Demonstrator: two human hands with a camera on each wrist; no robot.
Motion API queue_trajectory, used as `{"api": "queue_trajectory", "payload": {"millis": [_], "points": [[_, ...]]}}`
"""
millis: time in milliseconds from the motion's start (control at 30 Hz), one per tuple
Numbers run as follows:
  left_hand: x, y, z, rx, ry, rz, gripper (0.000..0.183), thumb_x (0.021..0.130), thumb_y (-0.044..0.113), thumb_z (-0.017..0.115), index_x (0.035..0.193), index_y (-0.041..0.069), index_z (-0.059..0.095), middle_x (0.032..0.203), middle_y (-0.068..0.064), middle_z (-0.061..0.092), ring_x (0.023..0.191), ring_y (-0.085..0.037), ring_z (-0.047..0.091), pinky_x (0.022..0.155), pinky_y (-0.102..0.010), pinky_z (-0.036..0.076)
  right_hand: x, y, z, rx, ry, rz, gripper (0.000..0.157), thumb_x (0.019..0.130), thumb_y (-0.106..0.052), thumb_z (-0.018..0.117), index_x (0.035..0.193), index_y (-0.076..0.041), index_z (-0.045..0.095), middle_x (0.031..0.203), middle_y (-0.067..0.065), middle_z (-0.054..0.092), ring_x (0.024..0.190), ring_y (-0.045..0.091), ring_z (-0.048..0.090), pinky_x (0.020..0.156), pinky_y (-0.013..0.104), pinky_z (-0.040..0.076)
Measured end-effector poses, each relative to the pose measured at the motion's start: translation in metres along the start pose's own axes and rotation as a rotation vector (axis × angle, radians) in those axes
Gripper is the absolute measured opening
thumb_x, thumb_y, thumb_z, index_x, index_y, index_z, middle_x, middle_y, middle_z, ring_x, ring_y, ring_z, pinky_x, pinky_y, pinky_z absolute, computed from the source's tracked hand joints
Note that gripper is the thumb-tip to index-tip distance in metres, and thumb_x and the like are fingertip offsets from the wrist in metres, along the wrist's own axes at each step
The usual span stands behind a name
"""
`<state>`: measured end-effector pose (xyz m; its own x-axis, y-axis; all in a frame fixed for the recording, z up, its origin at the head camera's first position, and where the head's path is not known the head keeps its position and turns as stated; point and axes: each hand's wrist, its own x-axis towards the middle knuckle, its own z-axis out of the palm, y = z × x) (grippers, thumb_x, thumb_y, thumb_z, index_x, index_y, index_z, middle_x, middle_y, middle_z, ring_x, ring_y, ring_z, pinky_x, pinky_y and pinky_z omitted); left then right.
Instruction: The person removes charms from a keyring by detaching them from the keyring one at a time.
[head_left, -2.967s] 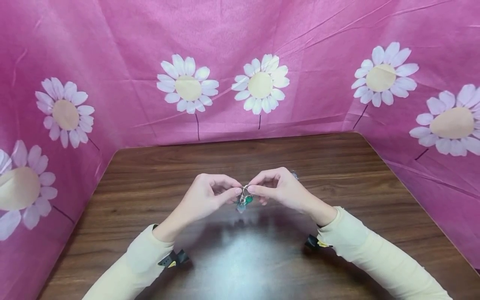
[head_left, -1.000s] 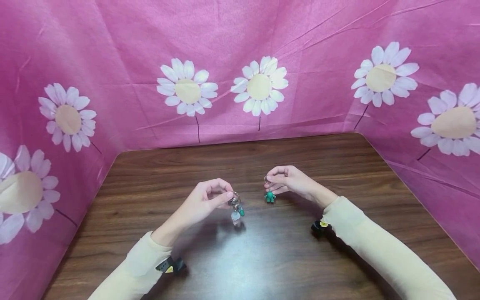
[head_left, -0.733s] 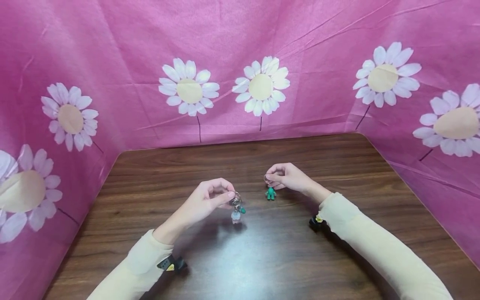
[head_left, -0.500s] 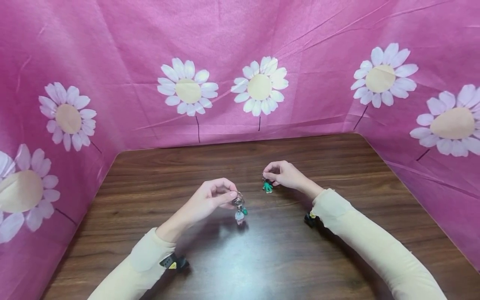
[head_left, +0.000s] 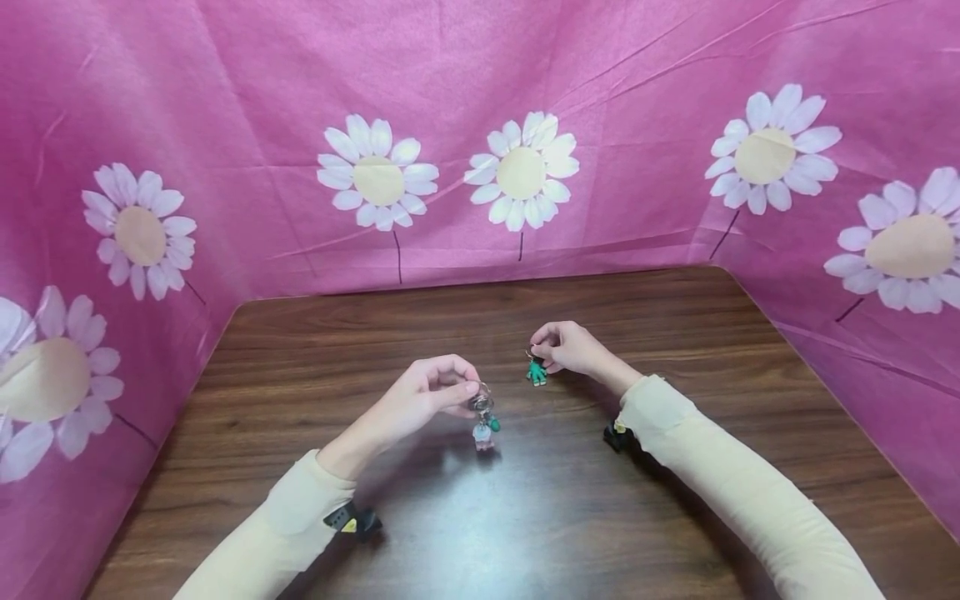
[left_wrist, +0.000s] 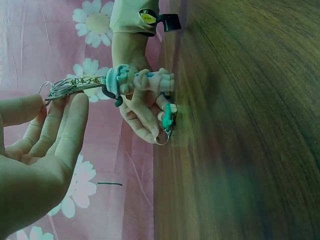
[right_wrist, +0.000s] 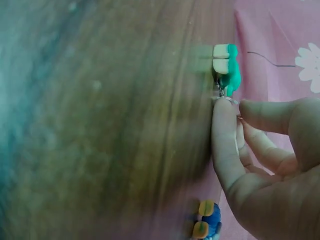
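My left hand (head_left: 420, 402) pinches a bunch of metal key rings (head_left: 481, 403) between thumb and fingers, above the table. From it hangs a white and pink figure keychain (head_left: 483, 436), with a small green piece (head_left: 493, 424) beside it. In the left wrist view, that figure (left_wrist: 152, 81) has a pale blue cap, and rings and chains run back to the fingertips. Farther back and to the right, my right hand (head_left: 577, 348) pinches the ring of a green figure keychain (head_left: 536, 372). Its pale feet (right_wrist: 220, 66) are at or just above the tabletop; I cannot tell which.
A blue figure with orange feet (right_wrist: 212, 220) stands near my right hand in the right wrist view; the hand hides it in the head view. The brown wooden table (head_left: 337, 333) is enclosed by a pink cloth (head_left: 637, 183) with white daisies.
Both hands met at the rings three seconds ago; now they are apart, the right one with the green figure. Lately the right hand has moved slightly farther back, and the left slightly right.
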<state>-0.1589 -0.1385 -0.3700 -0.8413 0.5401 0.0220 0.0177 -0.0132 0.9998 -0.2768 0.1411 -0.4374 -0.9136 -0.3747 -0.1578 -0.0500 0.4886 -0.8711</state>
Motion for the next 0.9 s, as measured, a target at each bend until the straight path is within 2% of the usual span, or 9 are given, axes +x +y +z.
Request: {"api": "queue_trajectory", "payload": {"millis": [367,600,767,900], "points": [[0.001,0.002,0.002,0.015,0.001,0.007,0.015,0.1,0.003,0.06,0.11,-0.009,0.059,0.102,-0.018,0.07,0.092,-0.021,0.071,0.087,-0.048,0.06,-0.003,0.001,0.001,0.013,0.012,-0.019,0.017,0.098,-0.005,0.065,0.11,0.008,0.065,0.085,0.012,0.067,0.068,0.018,0.067,0.065,0.034,0.063],[-0.001,0.005,0.0,0.026,0.006,0.017,0.015,0.1,0.003,0.06,0.109,-0.009,0.059,0.102,-0.018,0.07,0.092,-0.021,0.071,0.087,-0.047,0.06,-0.008,-0.005,-0.001,0.074,0.005,-0.102,0.021,0.099,-0.007,0.065,0.113,0.009,0.063,0.095,0.02,0.068,0.083,0.023,0.069,0.073,0.036,0.063],[0.0,0.009,0.001,0.018,0.021,0.045,0.014,0.101,0.0,0.059,0.109,-0.01,0.059,0.101,-0.017,0.069,0.091,-0.019,0.07,0.086,-0.048,0.06,-0.037,-0.032,0.002,0.067,-0.012,-0.24,0.024,0.098,-0.016,0.07,0.113,0.003,0.067,0.097,0.024,0.068,0.084,0.037,0.069,0.076,0.047,0.062],[-0.002,0.018,0.009,0.022,0.072,0.091,0.013,0.101,0.0,0.06,0.108,-0.01,0.06,0.099,-0.016,0.069,0.089,-0.019,0.071,0.085,-0.047,0.06,-0.072,-0.058,0.013,0.035,-0.084,-0.355,0.022,0.094,-0.022,0.075,0.113,-0.011,0.071,0.099,0.008,0.072,0.091,0.028,0.069,0.08,0.044,0.06]]}}
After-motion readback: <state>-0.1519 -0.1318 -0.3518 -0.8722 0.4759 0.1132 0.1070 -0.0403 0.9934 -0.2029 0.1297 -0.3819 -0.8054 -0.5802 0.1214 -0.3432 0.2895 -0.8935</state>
